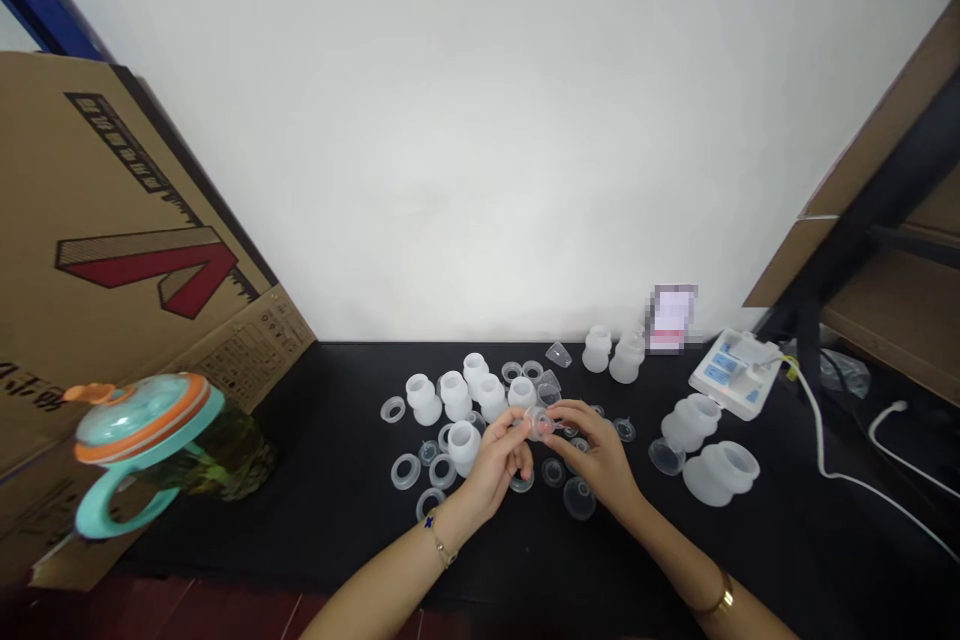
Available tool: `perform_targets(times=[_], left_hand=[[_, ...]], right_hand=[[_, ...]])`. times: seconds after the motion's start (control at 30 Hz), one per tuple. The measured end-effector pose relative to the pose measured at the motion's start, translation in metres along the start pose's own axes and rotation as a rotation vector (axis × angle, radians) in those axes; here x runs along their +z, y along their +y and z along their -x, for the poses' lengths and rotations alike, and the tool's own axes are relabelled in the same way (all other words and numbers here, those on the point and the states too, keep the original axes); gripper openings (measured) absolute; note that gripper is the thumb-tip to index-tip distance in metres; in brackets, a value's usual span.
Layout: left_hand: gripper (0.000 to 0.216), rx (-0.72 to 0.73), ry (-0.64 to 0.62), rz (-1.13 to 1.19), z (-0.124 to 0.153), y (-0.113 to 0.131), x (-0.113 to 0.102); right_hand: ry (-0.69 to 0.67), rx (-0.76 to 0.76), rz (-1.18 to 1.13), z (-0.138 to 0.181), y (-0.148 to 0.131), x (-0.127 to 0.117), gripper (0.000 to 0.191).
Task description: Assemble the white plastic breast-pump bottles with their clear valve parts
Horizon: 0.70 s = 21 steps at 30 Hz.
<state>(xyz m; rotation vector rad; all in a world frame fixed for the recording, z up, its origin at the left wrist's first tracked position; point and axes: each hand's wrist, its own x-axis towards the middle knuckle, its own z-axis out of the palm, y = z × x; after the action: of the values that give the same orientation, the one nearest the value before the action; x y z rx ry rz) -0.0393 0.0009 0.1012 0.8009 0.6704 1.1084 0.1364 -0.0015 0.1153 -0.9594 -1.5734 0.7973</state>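
Observation:
My left hand and my right hand meet over the front middle of the black table. Fingers of both pinch a small translucent plastic ring; a clear piece seems to sit in it, partly hidden by the fingertips. Several small white translucent bottles with open necks stand just behind and left of my hands. Loose screw rings lie left of my left hand. Clear nipple-like pieces lie around and under my right hand. Behind my hands are clear domed caps.
A teal-lidded jug stands at left before a cardboard box. Two bottles stand near the wall beside a propped phone-like object. More bottles lie at right, near a white power strip with a cable.

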Motion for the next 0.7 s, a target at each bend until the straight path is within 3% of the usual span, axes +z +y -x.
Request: perform_targets(times=[0.33, 0.7], left_hand=[[0.038, 0.072, 0.031, -0.136, 0.0033, 0.0049, 0.0053], [0.036, 0.104, 0.030, -0.263, 0.0034, 0.0035, 0.0050]], right_hand=[[0.038, 0.147, -0.118, -0.0021, 0.0016, 0.0009, 0.022], [0.042, 0.248, -0.061, -0.0051, -0.0015, -0.0005, 0.038]])
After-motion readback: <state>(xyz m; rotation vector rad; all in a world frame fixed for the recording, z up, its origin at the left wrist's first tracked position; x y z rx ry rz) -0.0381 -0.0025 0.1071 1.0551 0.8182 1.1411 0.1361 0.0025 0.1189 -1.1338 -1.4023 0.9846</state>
